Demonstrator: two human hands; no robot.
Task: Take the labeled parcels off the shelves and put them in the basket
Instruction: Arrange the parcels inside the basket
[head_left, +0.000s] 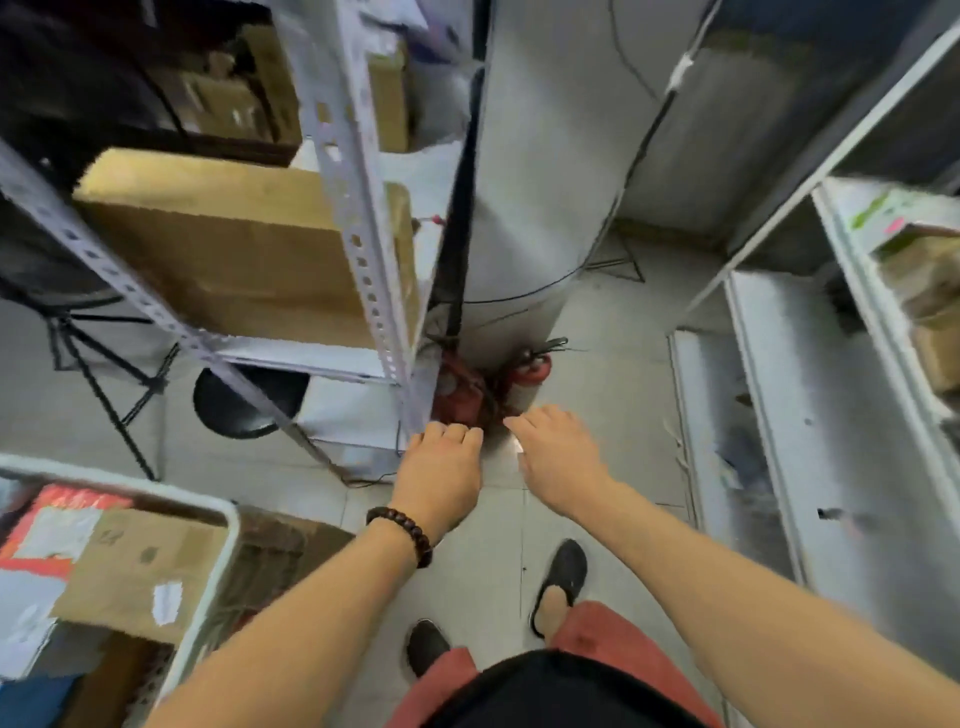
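Labeled parcels lie in three places: a large brown carton (244, 249) on the left shelving (358, 208), smaller brown parcels (930, 291) on an upper level of the right shelving (779, 415), and several already in the basket (228, 525) at lower left. The large carton fills its shelf behind the slotted upright; no label shows on its visible faces. In the basket lie a brown box (130, 566) with a small white label and, beside it, a red and white packet (52, 525).

Grip: the left hand (441, 470), with a bead bracelet (402, 532) at the wrist, and the right hand (558, 457) are held out side by side over the floor, apart from every parcel. Neither has hold of anything. The fingers are relaxed, those of the left curled loosely downward.

Judgement: the step in hand is the reach for the next parcel. The large carton would call for both hands, one at each end, drawing it clear of the upright before turning to the basket.

Writing: the white label and pen marks on the brown box are too blurred to read. Green and pink marks (878, 208) on the right shelf edge are likewise illegible. No brand can be made out.
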